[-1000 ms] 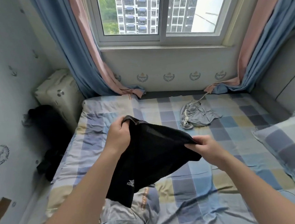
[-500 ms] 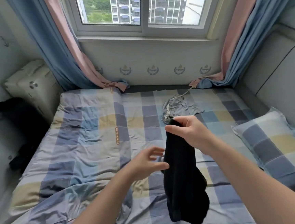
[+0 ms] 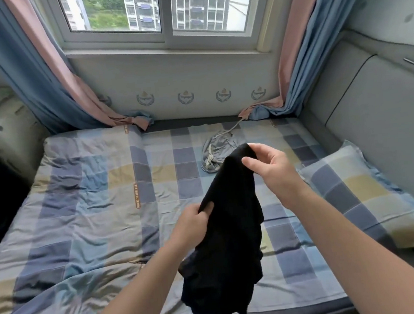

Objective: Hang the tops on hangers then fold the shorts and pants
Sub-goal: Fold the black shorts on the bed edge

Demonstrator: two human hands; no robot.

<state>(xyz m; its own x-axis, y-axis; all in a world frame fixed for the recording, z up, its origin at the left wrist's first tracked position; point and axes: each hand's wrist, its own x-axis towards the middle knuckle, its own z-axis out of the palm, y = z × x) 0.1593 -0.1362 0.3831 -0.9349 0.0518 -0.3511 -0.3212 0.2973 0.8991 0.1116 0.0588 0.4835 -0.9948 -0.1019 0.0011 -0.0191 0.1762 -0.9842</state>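
The black garment (image 3: 233, 242) hangs lengthwise, its long axis running from far end to near hem. The right hand (image 3: 272, 173) pinches its far top end. The left hand (image 3: 192, 225) grips its left edge, lower down and nearer. The bed (image 3: 93, 217) lies beneath it.

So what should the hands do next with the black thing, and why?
Probably draw the hands apart to spread the black garment out. The right hand pinches its top, the left hand grips its edge lower down, and it hangs bunched above the bed.
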